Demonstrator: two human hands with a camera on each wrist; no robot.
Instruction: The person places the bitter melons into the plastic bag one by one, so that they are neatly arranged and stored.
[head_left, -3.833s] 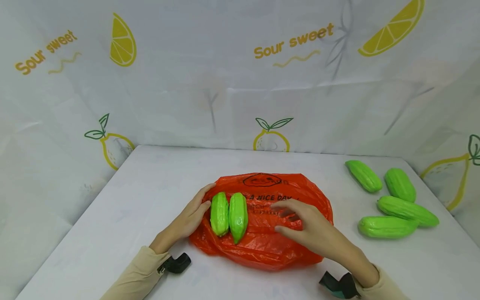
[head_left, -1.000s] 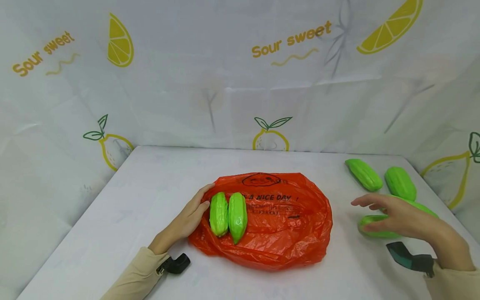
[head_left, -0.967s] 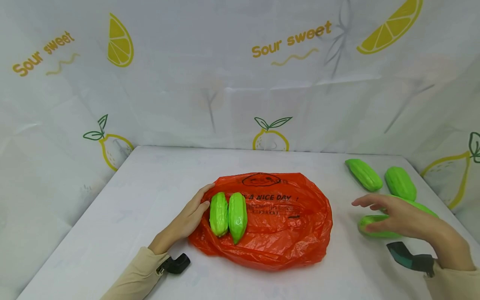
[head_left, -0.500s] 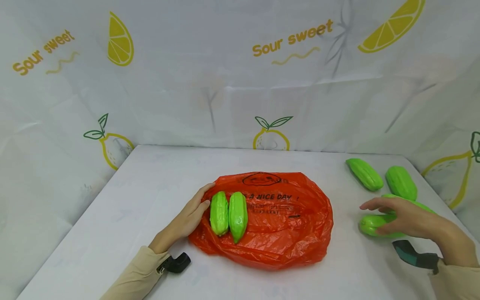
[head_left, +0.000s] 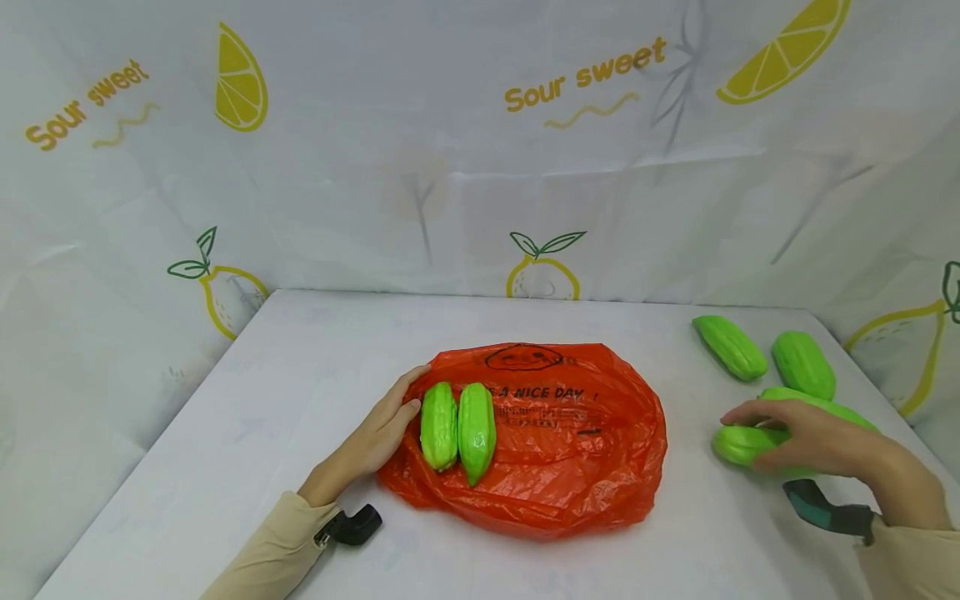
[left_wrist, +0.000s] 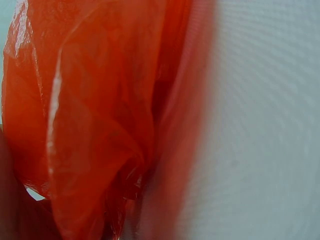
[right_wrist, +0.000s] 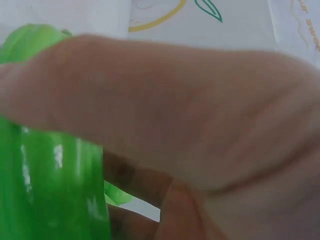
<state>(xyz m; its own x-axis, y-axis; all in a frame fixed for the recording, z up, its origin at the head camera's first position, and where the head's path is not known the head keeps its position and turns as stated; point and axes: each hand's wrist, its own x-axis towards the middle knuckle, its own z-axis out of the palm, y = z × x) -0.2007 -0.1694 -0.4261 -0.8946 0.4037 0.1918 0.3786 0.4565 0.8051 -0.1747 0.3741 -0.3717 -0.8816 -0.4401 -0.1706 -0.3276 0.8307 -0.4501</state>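
A red plastic bag point(head_left: 570, 467) with black print lies spread on the table, its rim standing up around it. Two green ridged gourds point(head_left: 439, 427) sit side by side on its left part. My left hand point(head_left: 375, 440) holds the bag's left rim, with the thumb beside the nearer gourd; red film fills much of the left wrist view. At the right, my right hand point(head_left: 813, 437) grips another green ridged gourd point(head_left: 738, 446), thumb on the near side and fingers over the top. In the right wrist view the thumb point(right_wrist: 125, 95) crosses this gourd point(right_wrist: 50, 185).
Just behind the right hand lies another gourd point(head_left: 840, 408), partly covered by it. Farther back are a slanted gourd point(head_left: 731, 348) and a stubby one point(head_left: 804, 365). A white cloth wall point(head_left: 337, 208) with lemon prints borders the table's far side.
My right hand has gone from over the bag to the gourds at the right and closed round the front one, which has shifted slightly left. The left hand stays on the bag.
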